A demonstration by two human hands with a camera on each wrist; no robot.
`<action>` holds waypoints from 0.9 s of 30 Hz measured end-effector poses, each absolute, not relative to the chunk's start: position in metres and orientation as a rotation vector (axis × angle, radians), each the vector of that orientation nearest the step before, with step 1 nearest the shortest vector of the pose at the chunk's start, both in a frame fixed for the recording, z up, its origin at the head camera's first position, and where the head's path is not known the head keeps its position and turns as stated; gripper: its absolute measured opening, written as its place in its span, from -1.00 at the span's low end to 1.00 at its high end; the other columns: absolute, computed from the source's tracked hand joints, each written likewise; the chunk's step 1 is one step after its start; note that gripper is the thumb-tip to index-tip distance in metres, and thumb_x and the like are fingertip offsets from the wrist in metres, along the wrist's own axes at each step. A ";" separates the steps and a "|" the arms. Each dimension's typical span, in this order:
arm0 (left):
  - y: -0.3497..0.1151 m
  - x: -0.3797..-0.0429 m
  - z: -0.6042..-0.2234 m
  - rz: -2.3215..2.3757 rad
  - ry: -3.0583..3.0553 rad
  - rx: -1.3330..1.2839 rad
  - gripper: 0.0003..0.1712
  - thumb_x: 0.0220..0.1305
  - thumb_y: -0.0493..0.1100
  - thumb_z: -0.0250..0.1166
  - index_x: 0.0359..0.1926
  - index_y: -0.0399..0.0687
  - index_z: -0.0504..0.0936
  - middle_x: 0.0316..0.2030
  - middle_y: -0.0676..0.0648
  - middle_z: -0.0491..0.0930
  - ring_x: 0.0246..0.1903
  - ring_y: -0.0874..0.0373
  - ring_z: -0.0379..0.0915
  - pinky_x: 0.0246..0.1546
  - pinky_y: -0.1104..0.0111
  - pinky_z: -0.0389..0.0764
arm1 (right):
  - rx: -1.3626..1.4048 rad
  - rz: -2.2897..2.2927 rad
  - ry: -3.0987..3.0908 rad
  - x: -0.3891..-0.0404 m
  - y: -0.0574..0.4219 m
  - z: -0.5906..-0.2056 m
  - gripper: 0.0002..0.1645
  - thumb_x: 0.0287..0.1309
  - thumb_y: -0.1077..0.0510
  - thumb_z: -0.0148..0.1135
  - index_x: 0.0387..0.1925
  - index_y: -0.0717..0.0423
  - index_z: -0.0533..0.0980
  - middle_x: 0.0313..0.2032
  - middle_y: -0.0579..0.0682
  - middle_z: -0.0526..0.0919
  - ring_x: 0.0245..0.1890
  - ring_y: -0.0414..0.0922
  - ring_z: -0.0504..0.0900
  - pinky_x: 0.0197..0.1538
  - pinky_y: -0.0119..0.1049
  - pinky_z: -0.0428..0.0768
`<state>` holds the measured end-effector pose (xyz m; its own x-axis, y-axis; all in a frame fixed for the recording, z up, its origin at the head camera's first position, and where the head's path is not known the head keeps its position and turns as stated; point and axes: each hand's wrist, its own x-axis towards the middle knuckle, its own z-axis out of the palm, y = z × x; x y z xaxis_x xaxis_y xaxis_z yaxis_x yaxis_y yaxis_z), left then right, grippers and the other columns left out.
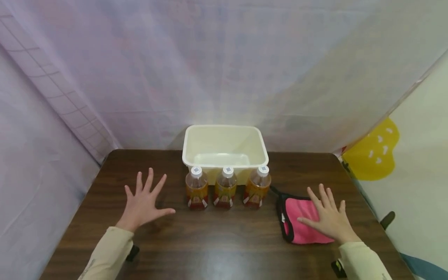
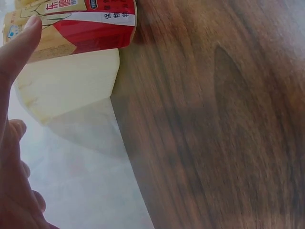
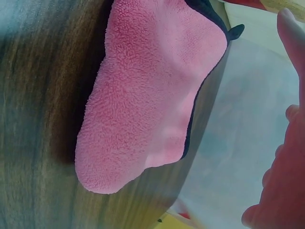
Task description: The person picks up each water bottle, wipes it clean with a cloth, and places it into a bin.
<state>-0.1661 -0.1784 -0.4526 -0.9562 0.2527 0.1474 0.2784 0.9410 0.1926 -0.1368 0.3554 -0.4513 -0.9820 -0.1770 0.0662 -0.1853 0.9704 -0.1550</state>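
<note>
Three bottles with white caps and yellow-red labels stand upright in a row: a left bottle (image 1: 197, 190), a middle bottle (image 1: 225, 189) and a right bottle (image 1: 257, 188). Behind them is a cream plastic bin (image 1: 189, 155). My left hand (image 1: 143, 206), fingers spread wide and holding nothing, is left of the row; its thumb overlaps a bottle label (image 2: 95, 28) in the left wrist view. My right hand (image 1: 330, 217), likewise spread, hovers over a folded pink cloth (image 1: 301, 212) with black edging. Fluffy pile covers the cloth (image 3: 138, 86) in the right wrist view.
Everything stands on a dark brown wooden table (image 1: 210, 249). A pale hanging sheet (image 1: 224, 70) rises behind the table's back edge. On the right, a yellow patch with white marks (image 1: 376, 151) shows on the light wall.
</note>
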 end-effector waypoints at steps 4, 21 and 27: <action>-0.175 -0.167 -0.450 -0.329 -2.982 -0.424 0.23 -0.21 0.56 0.13 0.41 0.22 -0.19 0.38 -0.20 -0.48 0.30 -0.33 -0.61 -0.03 -0.47 -0.26 | 0.276 0.248 -3.072 -0.135 0.355 -0.451 0.20 -0.11 -0.44 0.13 0.41 -0.11 -0.23 0.37 0.27 -0.34 0.35 0.22 -0.40 0.02 0.52 -0.30; -0.159 -0.175 -0.420 -0.421 -2.928 -0.489 0.21 -0.20 0.56 0.13 0.41 0.24 -0.16 0.39 -0.16 -0.44 0.33 -0.27 -0.52 0.04 -0.41 -0.14 | 0.213 0.330 -3.167 -0.134 0.357 -0.455 0.17 -0.06 -0.41 0.11 0.41 -0.10 -0.25 0.36 0.31 -0.22 0.34 0.26 -0.29 0.04 0.50 -0.31; -0.146 -0.181 -0.397 -0.478 -2.894 -0.543 0.19 -0.19 0.53 0.16 0.40 0.19 -0.09 0.39 -0.21 -0.29 0.33 -0.25 -0.27 0.08 -0.35 -0.07 | 0.212 0.355 -3.193 -0.137 0.355 -0.462 0.16 -0.07 -0.42 0.11 0.41 -0.09 -0.20 0.34 0.34 -0.13 0.32 0.29 -0.19 0.03 0.50 -0.24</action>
<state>-0.1812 -0.1462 -0.3970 -0.9215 0.3257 0.2116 0.3765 0.8831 0.2799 -0.1366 0.3552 -0.4616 -0.9883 -0.1391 -0.0630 -0.1218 0.9670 -0.2237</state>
